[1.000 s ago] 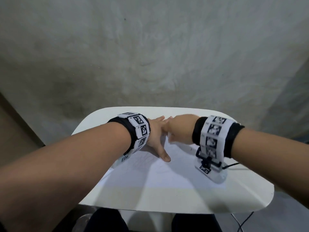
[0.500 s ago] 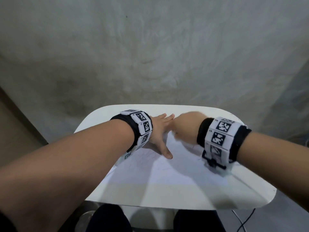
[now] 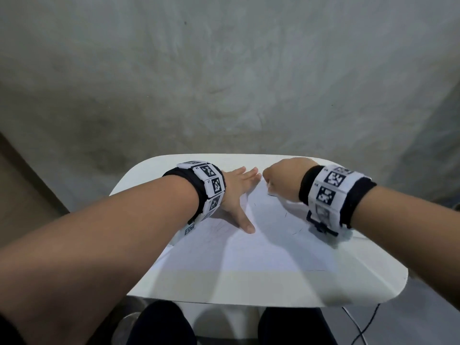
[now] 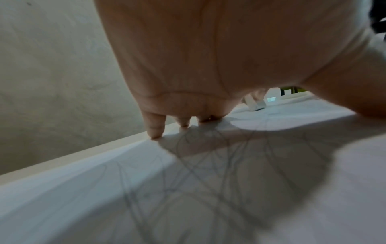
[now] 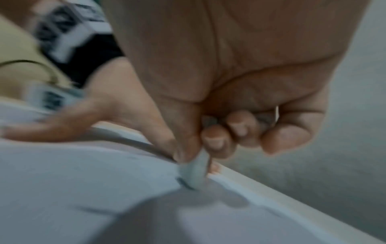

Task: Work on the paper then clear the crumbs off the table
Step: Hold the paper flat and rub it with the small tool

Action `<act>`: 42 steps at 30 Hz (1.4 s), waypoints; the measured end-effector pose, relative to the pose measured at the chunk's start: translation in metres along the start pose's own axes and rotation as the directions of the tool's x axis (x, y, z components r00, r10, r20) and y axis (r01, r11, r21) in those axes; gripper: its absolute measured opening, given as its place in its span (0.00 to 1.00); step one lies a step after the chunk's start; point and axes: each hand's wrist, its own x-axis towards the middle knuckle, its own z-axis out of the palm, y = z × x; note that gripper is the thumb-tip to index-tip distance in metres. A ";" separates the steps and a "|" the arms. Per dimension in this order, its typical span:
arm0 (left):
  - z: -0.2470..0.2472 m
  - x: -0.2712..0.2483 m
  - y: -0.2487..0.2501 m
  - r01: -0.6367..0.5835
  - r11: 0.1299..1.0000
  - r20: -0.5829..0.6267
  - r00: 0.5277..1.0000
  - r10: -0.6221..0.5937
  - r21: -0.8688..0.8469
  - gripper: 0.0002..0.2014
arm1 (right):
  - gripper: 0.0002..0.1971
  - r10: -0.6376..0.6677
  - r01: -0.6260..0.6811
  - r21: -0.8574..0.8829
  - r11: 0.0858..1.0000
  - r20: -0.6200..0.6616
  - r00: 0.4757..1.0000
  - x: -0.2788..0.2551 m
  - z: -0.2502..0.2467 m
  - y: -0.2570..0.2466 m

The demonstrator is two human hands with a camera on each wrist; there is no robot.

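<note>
A white sheet of paper (image 3: pixel 261 242) with faint pencil scribbles lies on the small white table (image 3: pixel 224 290). My left hand (image 3: pixel 236 192) lies flat on the paper's far left part, fingers straight and thumb spread, pressing it down. My right hand (image 3: pixel 281 180) is curled near the paper's far edge, just right of the left fingertips. In the right wrist view it pinches a small white eraser (image 5: pixel 195 173) between thumb and fingers, the eraser's end touching the paper (image 5: pixel 83 181). Pencil lines (image 4: pixel 208 173) show under my left palm in the left wrist view.
The table's far edge (image 3: pixel 224 156) runs just beyond both hands, with a grey concrete floor (image 3: pixel 224 83) below it. My knees (image 3: pixel 161 324) sit under the near edge. A thin cable (image 3: pixel 366 327) trails on the floor at the lower right.
My right hand has moved to the right, away from the left fingertips, and a gap has opened between the hands. The left hand stays pressed on the paper.
</note>
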 end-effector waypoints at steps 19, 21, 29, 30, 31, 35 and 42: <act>0.011 -0.028 0.006 -0.061 0.998 0.004 0.998 0.061 0.007 0.68 | 0.19 -0.147 0.122 0.154 0.980 0.164 0.975 -0.029 0.007 -0.045; 0.010 -0.029 0.008 -0.065 0.998 0.005 0.998 0.065 0.021 0.67 | 0.15 -0.181 0.174 0.081 0.981 0.084 0.980 -0.031 0.008 -0.039; 0.012 -0.029 0.006 -0.065 0.998 0.001 0.998 0.065 0.011 0.67 | 0.14 -0.235 0.228 0.086 0.970 0.088 0.968 -0.038 0.008 -0.046; 0.012 -0.028 0.005 -0.066 0.998 0.003 0.998 0.066 0.009 0.67 | 0.10 -0.225 0.220 0.068 0.973 0.063 0.972 -0.035 0.007 -0.038; 0.012 -0.028 0.004 -0.064 0.998 0.007 0.998 0.064 0.014 0.67 | 0.10 -0.153 0.151 0.060 0.987 0.030 0.988 -0.027 0.006 -0.027; 0.013 -0.027 0.002 -0.062 0.998 0.007 0.998 0.061 0.019 0.67 | 0.16 -0.062 0.065 -0.046 0.997 0.051 0.997 -0.033 0.006 -0.031; 0.017 -0.026 0.001 -0.060 0.998 -0.021 0.998 0.061 0.030 0.68 | 0.12 -0.049 0.050 0.025 0.998 -0.032 0.998 -0.031 0.016 -0.024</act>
